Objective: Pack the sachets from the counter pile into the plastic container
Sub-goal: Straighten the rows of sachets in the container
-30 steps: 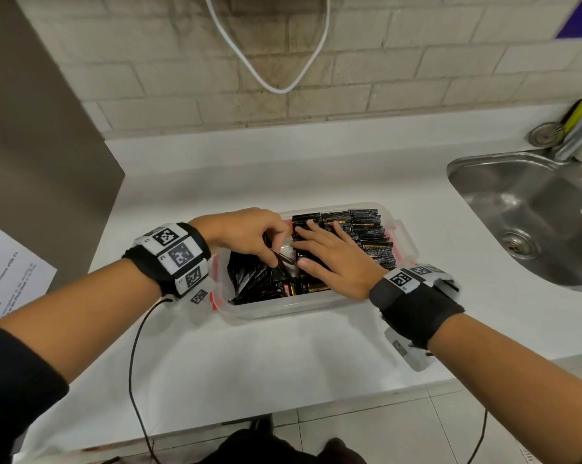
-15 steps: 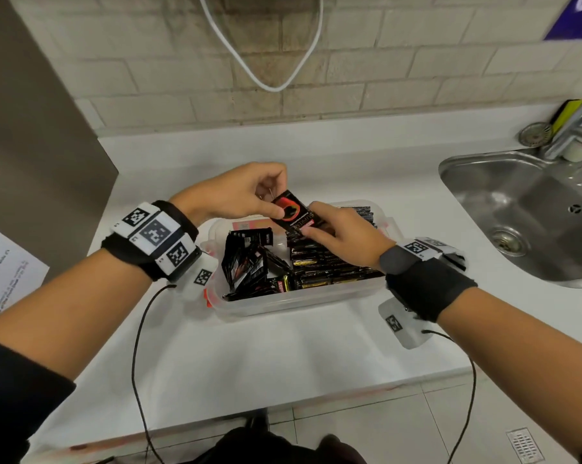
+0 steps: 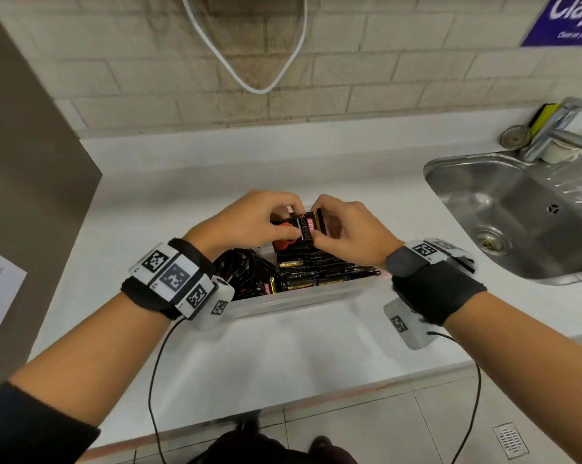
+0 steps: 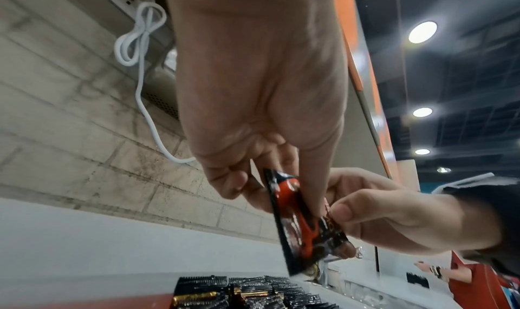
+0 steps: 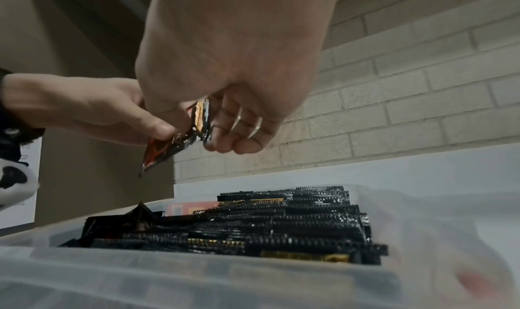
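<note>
Head view: your left hand (image 3: 249, 222) and right hand (image 3: 353, 229) both pinch black sachet (image 3: 304, 231) above clear plastic container (image 3: 299, 298) packed with sachets, on white counter (image 3: 283, 346).

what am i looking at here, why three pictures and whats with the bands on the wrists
No machine here: a person packs sachets with bare hands. The patterned bands carry small cameras. The big picture comes from a camera on the head, looking down; the other two look along each hand from its wrist.

On the white counter stands a clear plastic container, with rows of black and gold sachets standing on edge at its right and looser ones at its left. A steel sink lies to the right.

The left hand and right hand both pinch a few black sachets with red print, held above the container.
</note>
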Demonstrator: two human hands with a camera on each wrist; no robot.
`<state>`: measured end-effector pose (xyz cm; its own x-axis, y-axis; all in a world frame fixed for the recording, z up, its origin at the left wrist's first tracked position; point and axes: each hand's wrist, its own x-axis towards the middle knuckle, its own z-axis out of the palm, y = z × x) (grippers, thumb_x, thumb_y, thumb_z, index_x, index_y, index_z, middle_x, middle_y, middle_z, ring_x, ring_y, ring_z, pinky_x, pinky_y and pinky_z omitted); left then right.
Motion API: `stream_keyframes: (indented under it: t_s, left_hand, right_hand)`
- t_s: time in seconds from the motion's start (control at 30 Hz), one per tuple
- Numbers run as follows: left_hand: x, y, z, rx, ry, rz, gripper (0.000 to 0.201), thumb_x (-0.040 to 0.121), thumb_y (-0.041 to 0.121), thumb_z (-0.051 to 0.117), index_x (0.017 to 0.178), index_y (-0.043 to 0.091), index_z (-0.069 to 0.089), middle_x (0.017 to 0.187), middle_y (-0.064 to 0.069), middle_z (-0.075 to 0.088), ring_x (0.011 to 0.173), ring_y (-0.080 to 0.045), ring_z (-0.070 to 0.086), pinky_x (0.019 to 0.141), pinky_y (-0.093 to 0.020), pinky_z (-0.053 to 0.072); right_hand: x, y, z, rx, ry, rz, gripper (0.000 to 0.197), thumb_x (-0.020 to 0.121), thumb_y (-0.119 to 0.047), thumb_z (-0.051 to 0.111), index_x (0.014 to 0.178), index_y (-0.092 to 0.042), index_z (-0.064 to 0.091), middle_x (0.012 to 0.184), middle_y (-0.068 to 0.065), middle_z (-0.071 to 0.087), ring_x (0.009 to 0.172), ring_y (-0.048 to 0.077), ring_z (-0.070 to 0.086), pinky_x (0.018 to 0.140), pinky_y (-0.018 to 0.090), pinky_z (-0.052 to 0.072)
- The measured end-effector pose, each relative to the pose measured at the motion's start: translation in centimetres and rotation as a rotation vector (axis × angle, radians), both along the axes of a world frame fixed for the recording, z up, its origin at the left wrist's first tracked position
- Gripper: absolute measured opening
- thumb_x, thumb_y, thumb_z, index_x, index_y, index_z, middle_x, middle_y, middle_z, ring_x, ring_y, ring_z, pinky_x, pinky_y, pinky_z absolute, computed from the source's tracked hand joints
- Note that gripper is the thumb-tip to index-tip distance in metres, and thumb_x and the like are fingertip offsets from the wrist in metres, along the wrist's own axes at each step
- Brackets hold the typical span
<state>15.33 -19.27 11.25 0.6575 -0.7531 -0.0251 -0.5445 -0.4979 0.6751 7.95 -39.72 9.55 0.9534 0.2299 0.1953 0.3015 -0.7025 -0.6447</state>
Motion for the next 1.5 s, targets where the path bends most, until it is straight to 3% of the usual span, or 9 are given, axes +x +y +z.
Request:
stream_keyframes:
  t_s: [0.1,0.23,0.33,0.53,0.67,0.93,1.17,1.3,1.5]
  left_hand:
    - [-0.9,-0.2,-0.6,-0.017,0.088,0.011,0.019,0.089,0.018,0.076,0.09,0.025,0.058,0.073,0.011,0.075,0.058,0.003,0.062,0.063,-0.016,0.043]
    - [-1.6,-0.2,-1.1,-0.028,0.15,0.046,0.022,0.087,0.028,0.078,0.091,0.014,0.062,0.075,-0.003,0.073,0.065,-0.016,0.063,0.075,-0.04,0.053]
    - [-2.0,0.0,-1.6,-0.079,0.17,0.094,0.015,0.088,0.033,0.076,0.086,0.02,0.07,0.075,0.004,0.071,0.075,-0.025,0.07,0.078,-0.047,0.057]
    - [-3.1,0.3,-3.6,-0.159,0.125,0.115,0.021,0.088,0.023,0.078,0.105,0.024,0.066,0.071,0.009,0.067,0.068,-0.007,0.062,0.069,-0.023,0.048]
    - [-3.5,0.7,-4.6,-0.192,0.099,0.14,0.019,0.089,0.022,0.076,0.101,0.026,0.062,0.071,0.014,0.066,0.063,0.0,0.059,0.061,-0.011,0.043]
    - [-4.0,1.0,-5.7,-0.073,0.023,0.096,0.023,0.083,0.028,0.082,0.09,0.035,0.061,0.081,0.01,0.066,0.06,-0.003,0.057,0.061,-0.022,0.048]
    - [-4.4,1.2,-5.9,-0.081,-0.007,0.109,0.005,0.088,0.023,0.076,0.089,0.027,0.074,0.077,0.012,0.066,0.071,-0.005,0.061,0.063,-0.013,0.046]
    - [-4.9,0.8,-6.3,-0.044,-0.082,0.112,0.006,0.086,0.018,0.079,0.084,0.021,0.075,0.075,0.014,0.06,0.066,0.001,0.054,0.064,-0.01,0.04]
    - [-5.4,0.1,-6.6,-0.059,-0.111,0.11,0.009,0.084,0.014,0.079,0.083,0.021,0.073,0.071,0.014,0.06,0.064,-0.002,0.053,0.064,-0.016,0.042]
  right_hand:
    - [0.0,-0.1,0.0,0.069,0.019,-0.011,0.023,0.085,-0.012,0.072,0.103,-0.011,0.058,0.078,0.008,0.062,0.063,0.02,0.057,0.061,0.03,0.046]
    - [0.0,-0.1,-0.2,0.064,0.042,0.013,0.019,0.084,-0.011,0.071,0.102,-0.013,0.064,0.085,0.007,0.064,0.068,0.023,0.058,0.065,0.037,0.051]
    - [-0.2,-0.2,-0.3,0.068,0.048,0.033,0.02,0.083,-0.01,0.072,0.102,-0.015,0.064,0.084,0.005,0.063,0.066,0.021,0.057,0.064,0.037,0.051]
    - [-0.3,-0.4,-0.8,0.114,0.085,0.057,0.027,0.081,-0.008,0.071,0.104,-0.019,0.063,0.081,-0.002,0.059,0.062,0.007,0.052,0.063,0.029,0.05]
    - [-0.4,-0.5,-1.4,0.149,0.095,0.05,0.023,0.083,-0.005,0.065,0.103,-0.018,0.064,0.077,0.0,0.06,0.067,0.015,0.056,0.063,0.026,0.049]
    - [-0.9,-0.5,-2.5,0.064,0.138,0.082,0.015,0.081,-0.002,0.068,0.09,-0.013,0.07,0.074,0.002,0.068,0.065,0.008,0.058,0.063,0.017,0.046]
    - [-1.3,-0.8,-2.7,-0.048,0.101,0.128,0.002,0.083,-0.014,0.077,0.082,-0.016,0.078,0.079,-0.004,0.07,0.072,0.003,0.058,0.067,0.014,0.042]
    - [-1.3,-0.6,-3.5,-0.135,-0.017,0.12,0.017,0.089,-0.029,0.074,0.102,-0.019,0.076,0.097,0.002,0.064,0.092,0.017,0.052,0.084,0.027,0.039]
    - [-1.3,0.1,-5.1,-0.338,-0.066,0.201,0.048,0.102,-0.034,0.054,0.146,-0.016,0.048,0.154,0.01,0.041,0.146,0.027,0.032,0.115,0.048,0.031]
